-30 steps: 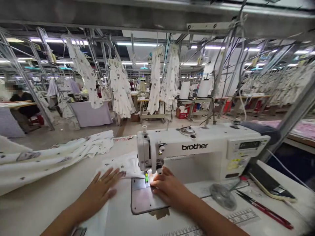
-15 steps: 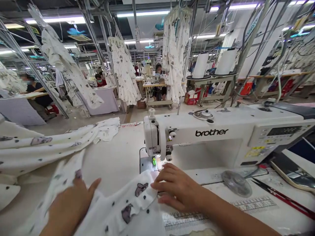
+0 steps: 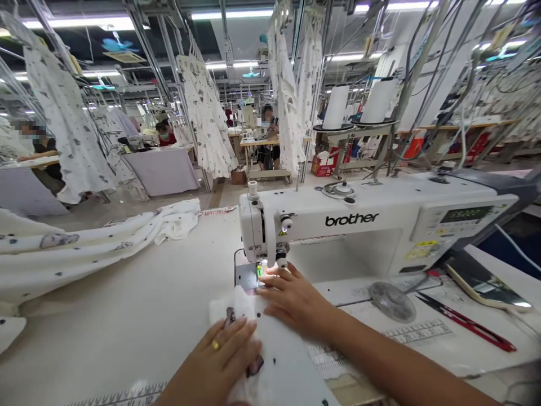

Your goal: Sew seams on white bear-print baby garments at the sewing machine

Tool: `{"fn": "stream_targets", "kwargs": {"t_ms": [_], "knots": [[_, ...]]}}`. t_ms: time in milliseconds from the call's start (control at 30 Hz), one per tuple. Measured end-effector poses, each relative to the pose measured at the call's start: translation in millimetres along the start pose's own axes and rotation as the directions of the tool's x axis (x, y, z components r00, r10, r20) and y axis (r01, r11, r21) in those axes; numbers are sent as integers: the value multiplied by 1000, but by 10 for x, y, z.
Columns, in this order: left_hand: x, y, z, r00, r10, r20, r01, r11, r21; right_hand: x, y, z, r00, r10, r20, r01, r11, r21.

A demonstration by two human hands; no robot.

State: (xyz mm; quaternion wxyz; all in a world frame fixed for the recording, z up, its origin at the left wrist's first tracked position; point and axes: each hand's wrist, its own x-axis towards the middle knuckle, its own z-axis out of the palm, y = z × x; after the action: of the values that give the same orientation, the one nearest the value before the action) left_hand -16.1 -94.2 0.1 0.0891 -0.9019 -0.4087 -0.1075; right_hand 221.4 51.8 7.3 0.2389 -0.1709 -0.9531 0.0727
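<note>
The printed cloth [image 3: 281, 366] lay under the nearly closed-up, flat fingers of the left hand [image 3: 220, 355], its edge by the right hand's [image 3: 302, 304] slightly spread fingers, before the green presser foot [image 3: 260, 271], stitching there seemingly undone.

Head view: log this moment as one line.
sewing machine: lit at needle area | left hand: on printed white fabric | right hand: beside needle area | red-handled snips: on table

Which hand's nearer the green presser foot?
Right. The right hand is close beside the green presser foot; the left hand is farther, camera-side, on the white fabric.
</note>
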Motion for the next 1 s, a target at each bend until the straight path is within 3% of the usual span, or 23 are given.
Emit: {"fn": "stream_targets", "kwargs": {"t_ms": [67,167,233,300,333,367,400,500,567,800,933,1000], "knots": [[106,-55,58,999,-4,-51,9,994,107,-6,29,-9,997,-24,-77,26,999,27],[-12,-148,172,965,-260,-37,262,945,195,-5,30,-30,987,-129,-92,139,983,121],[-179,-227,229,876,-482,-19,472,849,237,-2,-2,-29,977,-211,-39,215,956,201],[-326,-307,231,750,-662,1,638,723,267,0,-42,-14,963,-267,30,250,932,262],[-376,-341,209,703,-711,5,682,677,277,1,-59,-3,959,-276,66,248,928,278],[-405,-368,176,686,-727,-5,699,657,284,1,-71,7,955,-278,98,241,927,287],[-413,-387,137,702,-711,-26,687,668,285,1,-78,16,954,-274,122,229,929,290],[-331,-398,47,857,-507,-95,513,819,257,3,-67,27,953,-262,154,207,931,301],[-233,-389,52,915,-390,-108,404,887,222,7,-50,22,951,-271,151,214,924,316],[-72,-401,190,882,-471,8,460,865,202,19,-31,4,949,-280,141,220,916,336],[-130,-141,136,919,-366,-145,393,873,288,29,-44,-24,954,-263,147,204,923,326],[-192,116,203,889,-405,-213,455,827,329,35,-54,-50,956,-235,176,174,936,306]]}}
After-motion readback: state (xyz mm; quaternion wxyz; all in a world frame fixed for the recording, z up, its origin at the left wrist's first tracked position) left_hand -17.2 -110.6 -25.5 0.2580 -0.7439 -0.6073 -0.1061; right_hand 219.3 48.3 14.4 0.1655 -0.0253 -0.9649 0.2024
